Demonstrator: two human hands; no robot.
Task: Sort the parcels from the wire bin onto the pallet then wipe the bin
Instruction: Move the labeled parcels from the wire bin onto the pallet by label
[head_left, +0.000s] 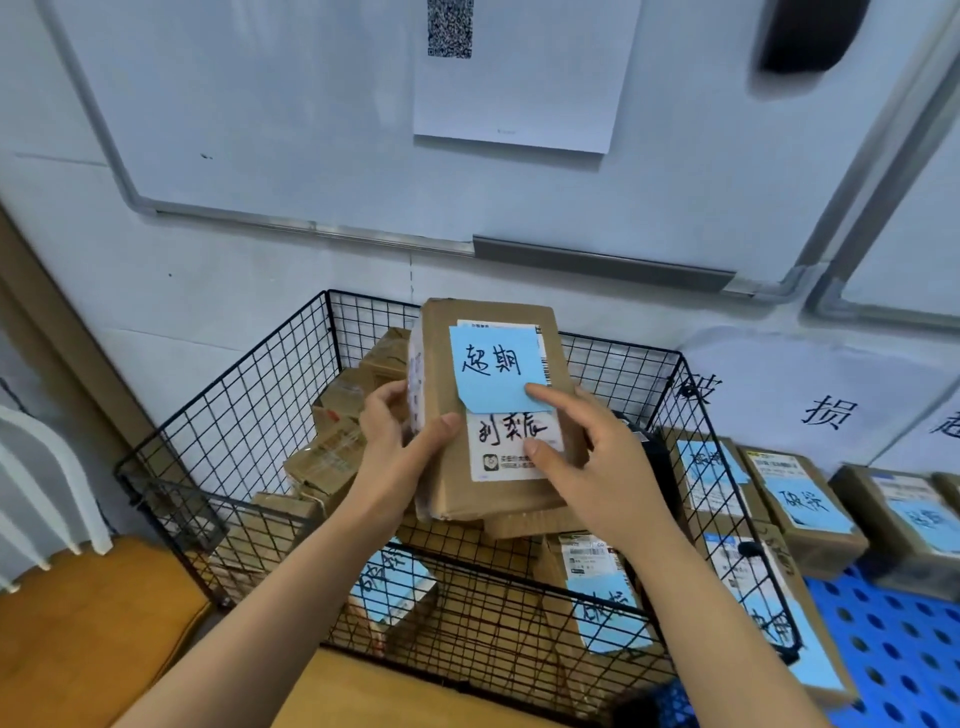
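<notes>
Your forearms come up from the bottom edge. Left hand (400, 447) wraps the parcel (493, 493) by its left side, holding it tilted up over the wire bin (234, 415) mid-frame so the blue note (493, 364) faces you. Right hand (587, 467) grips nothing, its index fingertip just pinning that note, probably so you can read it before heading to the pallet (893, 649) at lower right.

left hand (400, 441): curled, thumb on top, gripping parcel (437, 364) | right hand (587, 457): index, thumb straight, pressing | forearms: extended forward

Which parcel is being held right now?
The upright parcel above the wire bin; left hand grips its edge, right hand touches its blue note. The others lie untouched.
</notes>
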